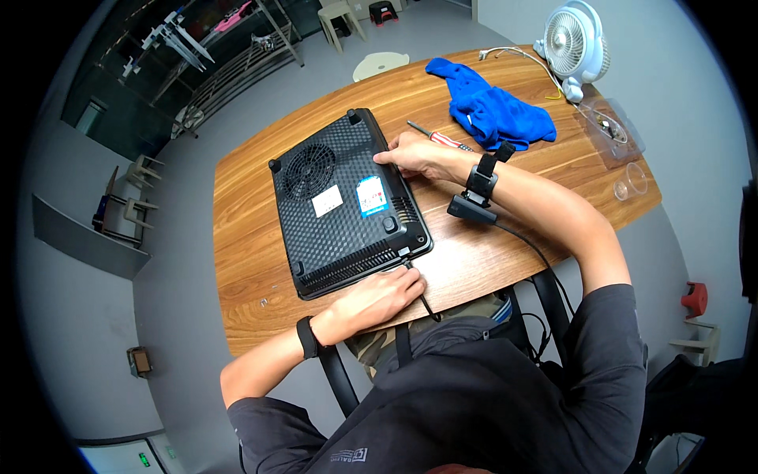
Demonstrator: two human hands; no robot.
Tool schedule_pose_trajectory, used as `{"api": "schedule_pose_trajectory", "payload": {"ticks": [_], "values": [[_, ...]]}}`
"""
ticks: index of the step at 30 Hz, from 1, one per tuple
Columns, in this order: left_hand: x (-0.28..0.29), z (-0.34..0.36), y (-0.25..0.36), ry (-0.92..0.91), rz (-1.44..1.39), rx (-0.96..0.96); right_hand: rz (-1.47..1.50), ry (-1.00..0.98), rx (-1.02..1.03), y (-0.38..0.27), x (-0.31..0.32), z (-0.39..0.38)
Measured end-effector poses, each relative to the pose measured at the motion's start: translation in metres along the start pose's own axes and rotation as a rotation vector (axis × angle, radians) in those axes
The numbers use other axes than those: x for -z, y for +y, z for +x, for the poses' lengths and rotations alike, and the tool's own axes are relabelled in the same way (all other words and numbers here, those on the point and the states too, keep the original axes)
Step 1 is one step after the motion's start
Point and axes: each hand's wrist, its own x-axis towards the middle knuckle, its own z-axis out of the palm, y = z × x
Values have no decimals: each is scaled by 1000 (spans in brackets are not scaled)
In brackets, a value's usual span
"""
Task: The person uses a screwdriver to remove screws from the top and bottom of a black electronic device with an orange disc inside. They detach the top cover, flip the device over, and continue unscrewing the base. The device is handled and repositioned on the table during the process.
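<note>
Underneath, black induction cooker upturned, fan grille showing, both hands' grip steadying its edges

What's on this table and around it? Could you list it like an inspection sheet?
Surface: wooden table, one person seated at it.
Job's things: black appliance lying upside down, vents and feet showing.
Clutter: screwdriver, blue cloth, white fan, clear plastic tray, clear cup.
Hands: left hand at the appliance's near edge; right hand on its far side edge.
Cables: black cord at the near corner; thin wire by the fan.
Surroundings: grey floor, chairs, stools.
</note>
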Motion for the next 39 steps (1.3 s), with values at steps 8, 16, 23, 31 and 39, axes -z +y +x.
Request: {"api": "schedule_pose_trajectory", "payload": {"ticks": [8, 16, 23, 31, 39], "values": [[-3, 8, 0, 1, -22, 2, -15, -14, 12, -4, 1, -5], [0, 4, -1, 10, -60, -3, -20, -2, 10, 0, -1, -1], [9, -3, -6, -64, -68, -28, 13, -30, -5, 5, 0, 3], [11, 0, -6, -79, -119, -14, -50, -23, 31, 8, -1, 9], [15, 2, -2, -71, -132, 25, 15, -16, 32, 3, -1, 2]]}}
